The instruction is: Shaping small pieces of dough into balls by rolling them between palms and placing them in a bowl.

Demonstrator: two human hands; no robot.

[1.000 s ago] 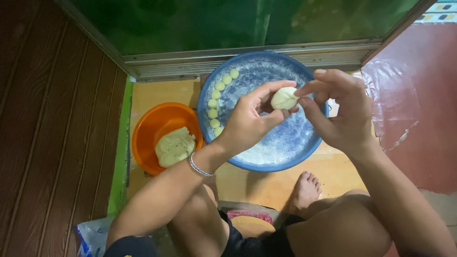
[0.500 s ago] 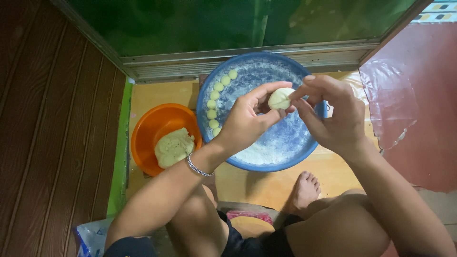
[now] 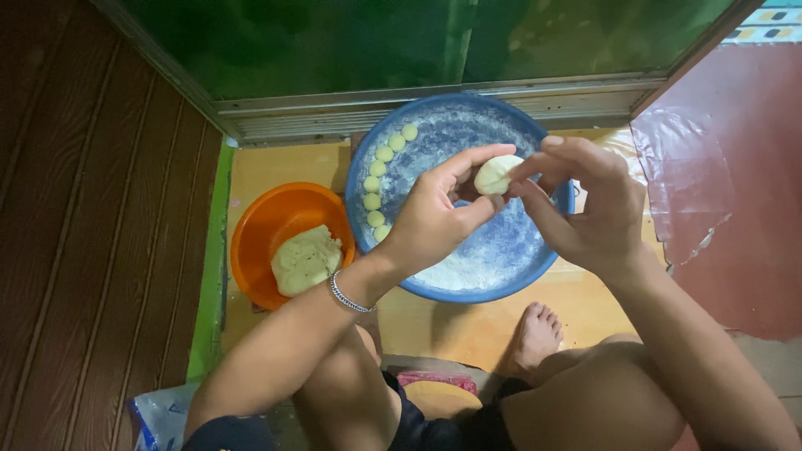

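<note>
A pale lump of dough point(image 3: 494, 174) is pinched between the fingertips of both hands above a big blue floured tray point(image 3: 510, 259). My left hand point(image 3: 439, 215) grips it from the left with thumb and forefinger. My right hand point(image 3: 589, 209) pinches it from the right. Several small dough balls point(image 3: 378, 184) lie in a curved row along the tray's left rim. An orange bowl point(image 3: 259, 230) to the left holds a mass of dough point(image 3: 306, 260). A silver bracelet point(image 3: 347, 296) sits on my left wrist.
A metal door track point(image 3: 334, 117) and green glass run along the top. Dark wooden panelling fills the left side. A red plastic sheet point(image 3: 727, 200) lies at the right. My bare foot point(image 3: 535, 334) and knees are below the tray. A blue and white bag point(image 3: 159, 418) shows at bottom left.
Both hands have kept working the dough lump, with the fingers shifting slightly around it. The lump stays over the blue tray.
</note>
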